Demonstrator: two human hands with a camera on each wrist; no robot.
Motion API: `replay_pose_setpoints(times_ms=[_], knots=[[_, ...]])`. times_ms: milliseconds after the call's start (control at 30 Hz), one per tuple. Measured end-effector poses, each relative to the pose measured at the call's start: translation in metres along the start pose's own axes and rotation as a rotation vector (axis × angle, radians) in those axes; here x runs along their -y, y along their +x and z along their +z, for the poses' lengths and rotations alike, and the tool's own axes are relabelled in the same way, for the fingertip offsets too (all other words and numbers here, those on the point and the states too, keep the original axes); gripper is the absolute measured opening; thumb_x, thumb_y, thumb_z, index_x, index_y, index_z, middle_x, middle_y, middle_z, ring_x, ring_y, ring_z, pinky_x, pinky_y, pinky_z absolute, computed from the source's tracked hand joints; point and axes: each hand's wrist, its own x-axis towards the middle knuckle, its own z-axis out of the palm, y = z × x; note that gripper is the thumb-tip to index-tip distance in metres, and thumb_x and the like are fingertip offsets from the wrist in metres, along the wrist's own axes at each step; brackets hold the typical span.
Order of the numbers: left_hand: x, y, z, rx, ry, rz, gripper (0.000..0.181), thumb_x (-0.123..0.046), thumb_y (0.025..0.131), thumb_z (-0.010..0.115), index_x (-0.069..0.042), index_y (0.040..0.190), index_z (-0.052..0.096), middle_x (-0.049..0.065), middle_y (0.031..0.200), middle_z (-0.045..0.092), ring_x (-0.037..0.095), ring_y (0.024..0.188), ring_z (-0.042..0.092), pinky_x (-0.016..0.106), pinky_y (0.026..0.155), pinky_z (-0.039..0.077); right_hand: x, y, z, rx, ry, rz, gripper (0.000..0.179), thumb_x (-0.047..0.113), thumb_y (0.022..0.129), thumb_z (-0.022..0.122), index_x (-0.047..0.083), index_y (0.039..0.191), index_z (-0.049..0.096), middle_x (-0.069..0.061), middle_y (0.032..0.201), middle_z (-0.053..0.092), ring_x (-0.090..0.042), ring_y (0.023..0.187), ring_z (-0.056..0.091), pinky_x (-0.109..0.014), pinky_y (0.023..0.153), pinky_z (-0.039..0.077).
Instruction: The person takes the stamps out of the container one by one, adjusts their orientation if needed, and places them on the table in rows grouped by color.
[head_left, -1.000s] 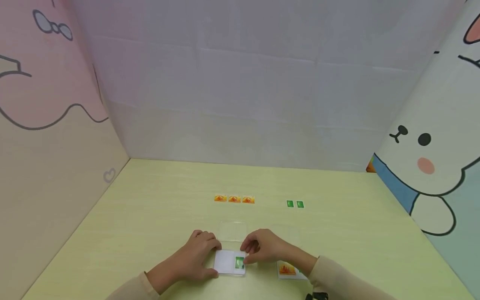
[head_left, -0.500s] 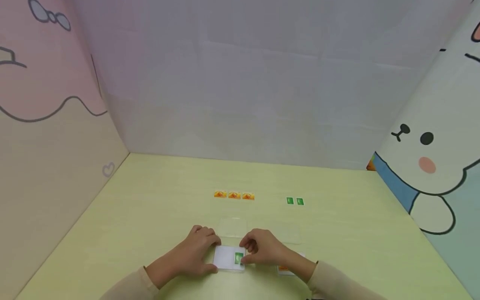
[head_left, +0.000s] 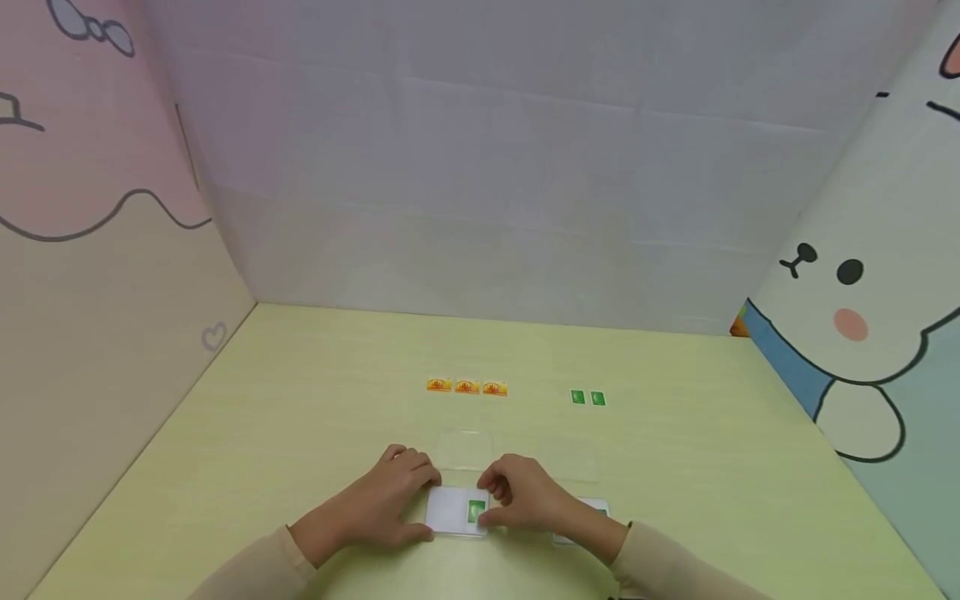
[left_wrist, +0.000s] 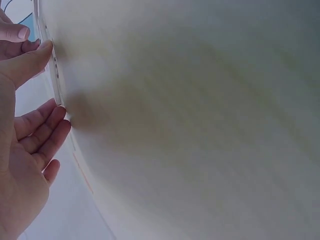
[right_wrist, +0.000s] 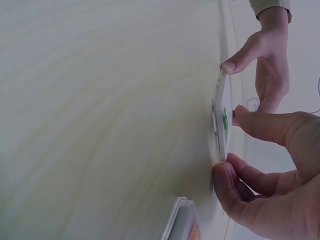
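Note:
A small flat white case (head_left: 446, 510) lies on the table, with a green stamp-like piece (head_left: 476, 511) flat on its right part. My left hand (head_left: 397, 496) grips the case's left end, thumb at the near edge and fingertips at the far edge. At the right end, my right hand (head_left: 527, 497) holds the case with curled fingers at its edge. The right thumb is right beside the green piece (right_wrist: 225, 121), over the case's top face in the right wrist view. A second white case (head_left: 595, 504) is mostly hidden behind my right wrist.
Two clear plastic covers (head_left: 463, 451) lie just beyond the hands. Farther back, three orange stamp-like pieces (head_left: 467, 387) sit in a row, with two green ones (head_left: 578, 397) to their right. Printed cartoon side panels and a pale back wall enclose the table (head_left: 315, 367).
The head view has tilted slightly, shifting the scene upward. Both hands stay at the case, and the right forearm now covers more of the second case.

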Motion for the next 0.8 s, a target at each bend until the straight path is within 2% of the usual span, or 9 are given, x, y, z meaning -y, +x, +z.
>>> replay_pose_setpoints(times_ms=[367, 800], knots=[[0.0009, -0.0015, 0.0016, -0.02, -0.002, 0.004, 0.049, -0.044, 0.075, 0.076, -0.014, 0.11, 0.062, -0.007, 0.104, 0.06, 0.009, 0.098, 0.051, 0.04, 0.1, 0.034, -0.0035, 0.0039, 0.0062, -0.05, -0.078, -0.031, 0.036, 0.021, 0.071, 0.085, 0.005, 0.097, 0.066, 0.001, 0.086, 0.057, -0.003, 0.076, 0.047, -0.015, 0.069, 0.043], [-0.0009, -0.0007, 0.0017, -0.044, -0.003, 0.021, 0.047, -0.042, 0.074, 0.077, -0.013, 0.107, 0.062, -0.006, 0.101, 0.059, 0.009, 0.096, 0.051, 0.041, 0.098, 0.035, -0.0026, 0.0037, 0.0079, -0.064, -0.074, -0.012, 0.035, 0.021, 0.07, 0.085, 0.006, 0.094, 0.065, 0.001, 0.084, 0.055, -0.005, 0.074, 0.047, -0.015, 0.067, 0.042]])
